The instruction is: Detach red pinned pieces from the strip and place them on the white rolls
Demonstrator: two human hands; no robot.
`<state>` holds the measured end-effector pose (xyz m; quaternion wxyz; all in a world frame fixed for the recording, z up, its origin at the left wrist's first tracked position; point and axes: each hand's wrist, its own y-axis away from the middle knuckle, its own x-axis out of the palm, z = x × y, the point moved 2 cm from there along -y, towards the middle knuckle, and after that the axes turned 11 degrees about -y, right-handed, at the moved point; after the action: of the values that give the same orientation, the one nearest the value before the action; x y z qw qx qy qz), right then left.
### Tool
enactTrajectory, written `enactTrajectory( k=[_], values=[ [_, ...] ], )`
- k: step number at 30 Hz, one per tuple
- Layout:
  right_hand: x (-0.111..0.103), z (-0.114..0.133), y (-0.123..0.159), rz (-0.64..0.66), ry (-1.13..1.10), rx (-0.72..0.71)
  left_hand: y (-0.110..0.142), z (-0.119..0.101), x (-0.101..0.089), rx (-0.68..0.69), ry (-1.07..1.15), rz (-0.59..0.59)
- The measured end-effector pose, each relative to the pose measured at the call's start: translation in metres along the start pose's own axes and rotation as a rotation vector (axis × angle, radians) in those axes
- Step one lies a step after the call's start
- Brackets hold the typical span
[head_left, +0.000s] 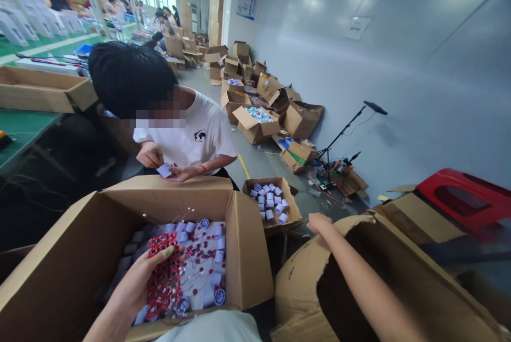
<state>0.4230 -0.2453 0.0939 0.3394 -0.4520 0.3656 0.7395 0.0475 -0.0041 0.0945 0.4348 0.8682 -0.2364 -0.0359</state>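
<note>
My left hand (138, 281) is closed on a panel of small red circuit boards (165, 278), thumb on top, above a large cardboard box (249, 246). Inside that box lie lilac cylindrical parts (219, 296), loose small red pieces on thin wires, and a pale sheet. My right hand (319, 223) reaches forward over the rim of a second cardboard box (297, 278), near a shallow carton (293, 214) of lilac cylinders (270, 201). Its fingers are curled, and whatever they hold is hidden.
Across the box sits a co-worker (199, 129) holding a lilac piece (165, 170). Cartons (259, 126) line the wall behind. A black stand (343, 132) and a red plastic stool (463, 193) are at the right; a green workbench (27, 132) is at the left.
</note>
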Motion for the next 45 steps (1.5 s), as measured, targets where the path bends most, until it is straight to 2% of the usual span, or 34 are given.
enactTrajectory(
  k=[2, 4, 7, 9, 12, 15, 17, 19, 24, 29, 33, 36, 39, 42, 45],
  values=[
    [0.003, 0.008, 0.001, 0.095, 0.029, 0.009, 0.000, 0.002, -0.002, 0.003, 0.016, 0.005],
    [0.009, 0.024, 0.006, 0.167, 0.016, -0.046, 0.000, 0.005, -0.003, 0.029, 0.036, 0.031],
    [0.027, 0.061, 0.026, 0.274, -0.079, -0.196, 0.000, 0.008, 0.000, 0.079, 0.071, 0.079],
    [0.047, 0.092, 0.047, 0.396, -0.184, -0.304, 0.000, 0.010, 0.006, 0.116, 0.081, 0.114],
    [0.083, 0.139, 0.085, 0.626, -0.483, -0.445, -0.003, 0.013, 0.017, 0.200, 0.072, 0.222],
    [0.115, 0.179, 0.116, 0.814, -0.857, -0.466, -0.006, 0.013, 0.026, 0.309, 0.063, 0.310],
    [0.129, 0.199, 0.127, 0.859, -1.040, -0.454, -0.006, 0.012, 0.030, 0.346, 0.063, 0.319],
    [0.135, 0.214, 0.131, 0.808, -1.149, -0.470, -0.006, 0.011, 0.031, 0.368, 0.059, 0.290],
    [0.147, 0.227, 0.130, 0.616, -1.130, -0.437, -0.009, 0.014, 0.027, 0.440, 0.045, 0.167],
    [0.162, 0.228, 0.133, 0.644, -1.177, -0.435, -0.021, 0.019, 0.022, 0.490, 0.089, 0.085],
    [0.166, 0.225, 0.136, 0.618, -1.153, -0.389, -0.020, 0.017, 0.018, 0.508, 0.126, 0.048],
    [0.169, 0.226, 0.139, 0.698, -1.165, -0.383, -0.012, 0.013, 0.019, 0.495, 0.109, 0.129],
    [0.169, 0.230, 0.142, 0.763, -1.294, -0.339, -0.004, 0.011, 0.021, 0.479, 0.095, 0.245],
    [0.163, 0.235, 0.146, 0.782, -1.352, -0.324, 0.000, 0.010, 0.021, 0.498, 0.091, 0.260],
    [0.156, 0.239, 0.151, 0.775, -1.348, -0.372, 0.000, 0.008, 0.019, 0.509, 0.057, 0.284]
  ],
)
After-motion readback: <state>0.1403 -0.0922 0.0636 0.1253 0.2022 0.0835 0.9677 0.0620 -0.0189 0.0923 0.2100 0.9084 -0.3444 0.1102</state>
